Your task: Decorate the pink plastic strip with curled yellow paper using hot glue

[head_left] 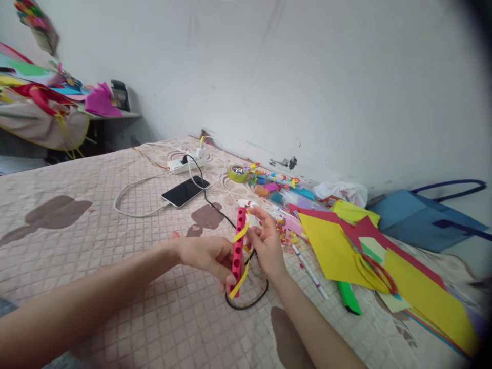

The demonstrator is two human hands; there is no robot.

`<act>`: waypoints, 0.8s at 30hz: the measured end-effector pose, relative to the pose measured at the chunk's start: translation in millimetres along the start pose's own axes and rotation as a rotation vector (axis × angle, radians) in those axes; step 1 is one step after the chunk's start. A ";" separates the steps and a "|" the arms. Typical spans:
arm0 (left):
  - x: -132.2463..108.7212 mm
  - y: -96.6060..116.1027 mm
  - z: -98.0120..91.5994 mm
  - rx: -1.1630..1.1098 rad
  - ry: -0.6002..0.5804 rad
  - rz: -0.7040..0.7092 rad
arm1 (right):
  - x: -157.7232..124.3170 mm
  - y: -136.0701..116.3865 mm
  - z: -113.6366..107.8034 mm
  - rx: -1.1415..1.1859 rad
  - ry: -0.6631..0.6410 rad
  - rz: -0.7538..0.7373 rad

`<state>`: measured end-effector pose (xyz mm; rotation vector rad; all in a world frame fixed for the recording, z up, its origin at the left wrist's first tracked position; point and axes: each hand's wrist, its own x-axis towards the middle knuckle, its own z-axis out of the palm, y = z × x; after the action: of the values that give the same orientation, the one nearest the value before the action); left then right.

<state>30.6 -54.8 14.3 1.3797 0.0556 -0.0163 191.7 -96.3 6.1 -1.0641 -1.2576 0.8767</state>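
My left hand (209,257) is closed around the lower part of a pink bar (237,258) with a row of round holes, its thumb pressed near the bottom end. A narrow yellow strip (242,233) winds around the bar, crossing it near the top and again near the bottom. On the bar's upper right side, my right hand (268,246) has thumb and fingers drawn together at the yellow strip. The exact pinch point is partly hidden. A black cable (248,307) loops on the cover beneath both hands.
A phone (185,191) lies beside a white power strip (187,164). Along the wall are a green tape roll (238,173) and small craft pieces. At right lie a marker (309,271), yellow paper (323,246), scissors (378,274) and a blue bag (418,218).
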 end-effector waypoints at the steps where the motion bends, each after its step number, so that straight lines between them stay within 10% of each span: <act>1: -0.4 1.0 2.0 0.001 -0.055 -0.034 | 1.6 -0.3 1.1 0.035 -0.065 0.007; 6: -1.8 2.0 5.6 0.006 -0.178 -0.126 | 3.6 8.4 0.2 0.104 -0.243 0.055; 15: -2.4 -0.9 2.0 0.036 -0.159 -0.210 | -15.8 -2.4 -49.2 0.398 0.106 0.131; 24: 4.0 -10.2 5.1 0.024 -0.173 -0.319 | -36.5 -35.0 -60.3 0.758 0.032 0.182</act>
<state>34.3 -61.6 5.1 1.3763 0.1308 -0.4034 245.1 -149.3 28.9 -0.5753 -0.6945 1.3275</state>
